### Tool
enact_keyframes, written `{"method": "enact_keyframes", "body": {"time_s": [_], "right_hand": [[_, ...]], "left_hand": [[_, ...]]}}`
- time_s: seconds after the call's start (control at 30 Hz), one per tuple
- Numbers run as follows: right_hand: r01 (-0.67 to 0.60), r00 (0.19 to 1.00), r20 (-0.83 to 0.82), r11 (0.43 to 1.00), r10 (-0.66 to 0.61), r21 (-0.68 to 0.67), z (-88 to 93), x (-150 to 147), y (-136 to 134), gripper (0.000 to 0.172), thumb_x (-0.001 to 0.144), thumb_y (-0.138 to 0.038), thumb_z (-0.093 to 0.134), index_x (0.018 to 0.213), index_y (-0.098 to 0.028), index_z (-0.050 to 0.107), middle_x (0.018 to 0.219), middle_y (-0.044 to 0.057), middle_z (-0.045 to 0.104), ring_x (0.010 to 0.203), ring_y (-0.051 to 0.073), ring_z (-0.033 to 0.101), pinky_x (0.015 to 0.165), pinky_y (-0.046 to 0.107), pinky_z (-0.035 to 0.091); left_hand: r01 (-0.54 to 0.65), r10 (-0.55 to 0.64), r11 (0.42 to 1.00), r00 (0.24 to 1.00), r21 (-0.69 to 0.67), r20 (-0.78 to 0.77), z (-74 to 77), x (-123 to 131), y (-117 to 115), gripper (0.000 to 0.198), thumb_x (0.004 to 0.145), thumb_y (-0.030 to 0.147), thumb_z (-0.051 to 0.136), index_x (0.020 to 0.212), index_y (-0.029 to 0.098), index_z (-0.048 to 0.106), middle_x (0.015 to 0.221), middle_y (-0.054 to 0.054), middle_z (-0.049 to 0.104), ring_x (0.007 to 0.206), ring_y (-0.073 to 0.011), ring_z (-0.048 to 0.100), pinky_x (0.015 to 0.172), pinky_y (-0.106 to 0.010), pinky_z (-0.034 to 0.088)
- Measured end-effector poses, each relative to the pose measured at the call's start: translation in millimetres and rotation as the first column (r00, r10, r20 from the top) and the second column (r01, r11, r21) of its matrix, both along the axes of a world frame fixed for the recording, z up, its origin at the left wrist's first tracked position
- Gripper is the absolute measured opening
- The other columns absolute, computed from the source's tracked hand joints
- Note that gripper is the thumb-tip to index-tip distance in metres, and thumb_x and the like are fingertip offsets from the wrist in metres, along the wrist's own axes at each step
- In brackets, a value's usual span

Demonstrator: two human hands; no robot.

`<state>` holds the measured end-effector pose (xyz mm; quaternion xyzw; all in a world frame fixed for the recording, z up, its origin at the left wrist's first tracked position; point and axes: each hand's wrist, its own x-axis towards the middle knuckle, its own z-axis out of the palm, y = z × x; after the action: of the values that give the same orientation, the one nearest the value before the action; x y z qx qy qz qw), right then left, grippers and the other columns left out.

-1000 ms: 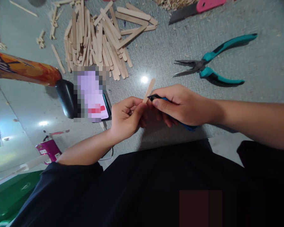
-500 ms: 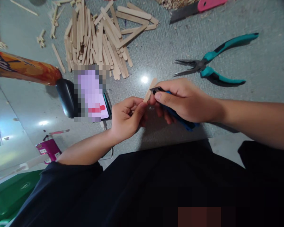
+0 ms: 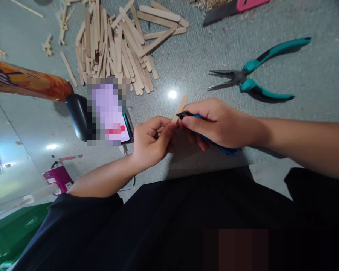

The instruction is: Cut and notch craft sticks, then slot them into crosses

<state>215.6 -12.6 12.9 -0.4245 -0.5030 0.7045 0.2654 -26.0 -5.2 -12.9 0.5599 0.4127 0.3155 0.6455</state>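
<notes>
Between its thumb and fingers my left hand [image 3: 154,141] pinches the lower end of a wooden craft stick [image 3: 182,103], which slants up to the right. My right hand [image 3: 214,122] is wrapped round a blue-handled utility knife [image 3: 201,130]. The dark blade end of the knife lies against the stick, just above my left fingertips. Part of the knife's handle is hidden under my right fingers. Beyond the hands lies a loose pile of craft sticks [image 3: 124,52].
Open needle-nose pliers [image 3: 240,78] with teal handles lie right of the pile. At the back are a pink-handled saw [image 3: 223,12] and wood shavings [image 3: 206,3]. A lit phone [image 3: 109,113], a black rounded object [image 3: 78,116] and an orange can [image 3: 31,81] stand left.
The knife's blade end has slid down along the craft stick toward my left fingers, with my right hand shifting slightly down. My left hand has stayed nearly still.
</notes>
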Motion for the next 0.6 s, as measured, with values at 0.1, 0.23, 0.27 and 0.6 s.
{"method": "enact_keyframes", "body": {"time_s": [0.1,0.23,0.27,0.6], "right_hand": [[-0.008,1.000,-0.017,0.999,0.008,-0.047,0.7,1.3,1.3,0.034,0.121,-0.022,0.067,0.087,-0.024,0.062,0.072,-0.004,0.071,0.047,0.010,0.066,0.041,0.023,0.045],[-0.012,0.995,-0.103,0.992,-0.001,-0.123,-1.7,2.6,2.0,0.031,0.123,-0.027,0.068,0.092,-0.022,0.066,0.071,-0.004,0.073,0.045,0.010,0.067,0.040,0.023,0.046],[-0.011,0.992,-0.127,0.990,-0.007,-0.137,-2.4,2.8,2.2,0.031,0.123,-0.028,0.068,0.093,-0.022,0.066,0.071,-0.004,0.073,0.045,0.010,0.067,0.041,0.022,0.046],[0.125,0.985,-0.097,0.978,-0.143,-0.168,1.3,0.6,4.4,0.026,0.123,-0.026,0.064,0.098,-0.021,0.069,0.072,-0.003,0.072,0.046,0.013,0.067,0.039,0.025,0.047]], "left_hand": [[-0.015,0.015,1.000,1.000,0.011,0.014,0.4,1.7,0.7,0.047,0.108,0.062,0.091,0.089,0.021,0.080,0.058,0.003,0.069,0.038,-0.0098,0.060,0.035,-0.018,0.039],[-0.015,0.015,1.000,1.000,0.000,0.013,0.2,1.9,0.9,0.047,0.107,0.064,0.092,0.090,0.021,0.081,0.059,0.002,0.070,0.038,-0.0105,0.060,0.035,-0.020,0.039],[-0.013,0.013,1.000,1.000,-0.005,0.007,0.1,1.6,0.7,0.047,0.107,0.064,0.092,0.091,0.022,0.081,0.059,0.002,0.070,0.039,-0.0109,0.061,0.036,-0.020,0.040],[-0.025,0.025,1.000,1.000,0.005,0.016,-0.1,1.5,-0.6,0.041,0.106,0.059,0.095,0.094,0.022,0.084,0.059,0.003,0.070,0.037,-0.0099,0.060,0.034,-0.019,0.040]]}}
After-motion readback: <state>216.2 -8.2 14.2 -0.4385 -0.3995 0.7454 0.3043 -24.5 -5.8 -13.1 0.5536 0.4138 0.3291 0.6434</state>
